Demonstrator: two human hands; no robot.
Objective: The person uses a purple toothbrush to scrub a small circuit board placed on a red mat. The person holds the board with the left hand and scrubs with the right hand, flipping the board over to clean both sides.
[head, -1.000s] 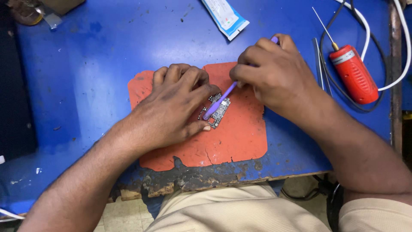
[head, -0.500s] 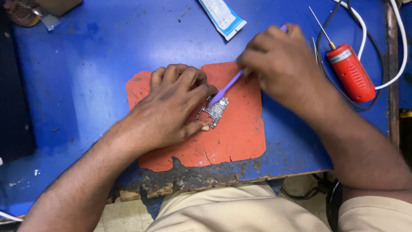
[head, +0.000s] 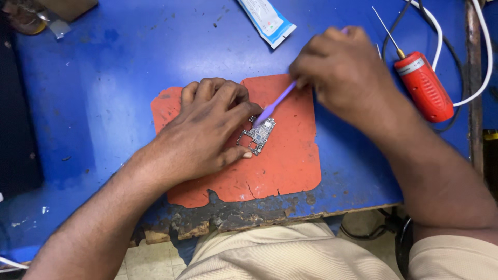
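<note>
Blue worn table [head: 104, 78], orange mat [head: 290, 161]; fingers [head: 306, 78] pinching purple brush [head: 275, 106].

The left hand [head: 205, 132] hides part of the circuit board [head: 258, 135]; the right hand [head: 342, 72] covers the purple tool's [head: 275, 103] handle

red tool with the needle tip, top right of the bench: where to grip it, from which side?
Grip the red tool across its ribbed red body, at the middle, coming straight down from above. It lies flat on the blue table, tilted, with its thin needle pointing up-left and cables looping round the right and lower end. Avoid both ends; the right hand is nearest.
</note>
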